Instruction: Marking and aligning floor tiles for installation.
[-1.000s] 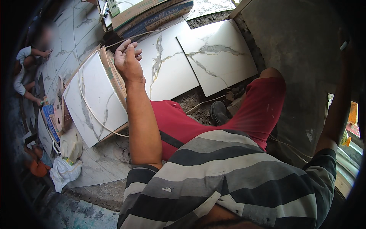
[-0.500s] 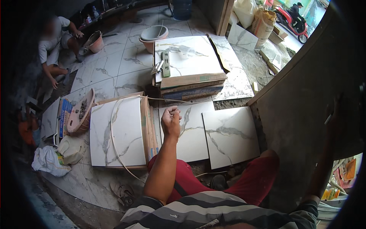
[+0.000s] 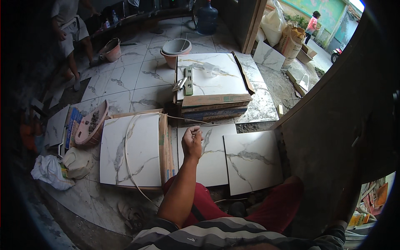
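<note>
Loose tiles: the middle tile (image 3: 211, 166) and the right tile (image 3: 253, 166) lay before the person's knees, the right one seeming to lap the middle one's edge; both were white, square and glossy, with branching grey veins.
Chip risk: an edge could have cracked, I judged, if a leg in the red shorts (image 3: 277, 208) had pressed that uneven overlap.
Left hand (image 3: 192, 142): hung above the middle tile, fingers loosely curled, gripping nothing visible.
Right hand (image 3: 361, 127): lost in shadow by the dark wall (image 3: 316, 137); I could not tell its grip.
Cable (image 3: 126, 154): draped across the tile-topped carton stack (image 3: 110, 154); a snagged arm might have dragged it.
Farther stack (image 3: 214, 100): bore a green level (image 3: 189, 81) and a clear cup (image 3: 214, 71).
Far left: a co-worker (image 3: 76, 35) was upright beyond a pink basin (image 3: 92, 135).
</note>
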Action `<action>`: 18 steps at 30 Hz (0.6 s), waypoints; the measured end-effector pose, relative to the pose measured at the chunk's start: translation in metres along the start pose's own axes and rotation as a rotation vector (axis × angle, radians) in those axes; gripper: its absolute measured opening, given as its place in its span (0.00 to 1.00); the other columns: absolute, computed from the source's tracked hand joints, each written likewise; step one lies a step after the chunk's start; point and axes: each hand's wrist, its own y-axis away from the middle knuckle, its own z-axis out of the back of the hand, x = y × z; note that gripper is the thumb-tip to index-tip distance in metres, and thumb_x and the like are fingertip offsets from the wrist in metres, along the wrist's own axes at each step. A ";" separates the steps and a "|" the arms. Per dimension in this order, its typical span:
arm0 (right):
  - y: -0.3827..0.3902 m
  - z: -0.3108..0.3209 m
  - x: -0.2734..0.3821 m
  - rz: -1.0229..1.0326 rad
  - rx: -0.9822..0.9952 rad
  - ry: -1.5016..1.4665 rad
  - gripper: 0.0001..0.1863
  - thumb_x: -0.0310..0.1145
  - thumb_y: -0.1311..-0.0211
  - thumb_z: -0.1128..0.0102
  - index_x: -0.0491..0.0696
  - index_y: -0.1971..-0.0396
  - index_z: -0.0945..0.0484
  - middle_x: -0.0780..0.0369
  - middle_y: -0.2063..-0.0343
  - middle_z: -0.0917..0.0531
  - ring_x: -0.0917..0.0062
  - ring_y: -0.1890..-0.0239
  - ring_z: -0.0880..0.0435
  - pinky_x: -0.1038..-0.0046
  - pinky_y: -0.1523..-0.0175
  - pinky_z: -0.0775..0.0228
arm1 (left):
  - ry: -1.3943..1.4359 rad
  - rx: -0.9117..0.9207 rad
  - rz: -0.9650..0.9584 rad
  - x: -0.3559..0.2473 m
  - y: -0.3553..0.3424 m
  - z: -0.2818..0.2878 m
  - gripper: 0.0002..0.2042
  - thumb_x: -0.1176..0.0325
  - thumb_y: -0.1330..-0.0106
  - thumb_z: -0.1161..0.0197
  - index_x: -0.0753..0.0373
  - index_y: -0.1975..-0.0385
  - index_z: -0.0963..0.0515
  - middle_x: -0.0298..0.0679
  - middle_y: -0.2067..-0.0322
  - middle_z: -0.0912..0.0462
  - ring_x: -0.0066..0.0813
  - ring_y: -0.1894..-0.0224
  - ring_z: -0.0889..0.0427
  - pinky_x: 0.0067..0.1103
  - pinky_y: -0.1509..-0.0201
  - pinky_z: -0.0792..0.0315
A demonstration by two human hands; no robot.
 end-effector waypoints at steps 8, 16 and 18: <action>-0.002 -0.008 -0.003 0.001 -0.048 -0.067 0.23 0.36 0.36 0.41 0.49 0.41 0.29 0.53 0.38 0.29 0.60 0.36 0.30 0.61 0.35 0.34 | 0.048 -0.048 -0.037 -0.001 0.001 0.001 0.11 0.68 0.35 0.42 0.69 0.58 0.24 0.39 0.67 0.19 0.24 0.70 0.22 0.20 0.63 0.25; 0.000 -0.020 -0.011 -0.025 0.000 -0.074 0.23 0.36 0.36 0.41 0.49 0.41 0.29 0.55 0.38 0.29 0.60 0.36 0.30 0.61 0.35 0.33 | 0.055 0.008 -0.003 -0.003 0.001 0.000 0.12 0.66 0.32 0.45 0.65 0.53 0.27 0.36 0.63 0.21 0.17 0.70 0.26 0.14 0.68 0.32; -0.002 -0.018 -0.009 0.007 -0.035 -0.072 0.23 0.36 0.36 0.41 0.50 0.41 0.29 0.56 0.38 0.28 0.61 0.36 0.29 0.61 0.36 0.33 | 0.078 0.001 -0.007 -0.004 -0.001 -0.001 0.12 0.67 0.32 0.45 0.66 0.53 0.27 0.37 0.63 0.21 0.19 0.70 0.24 0.16 0.66 0.30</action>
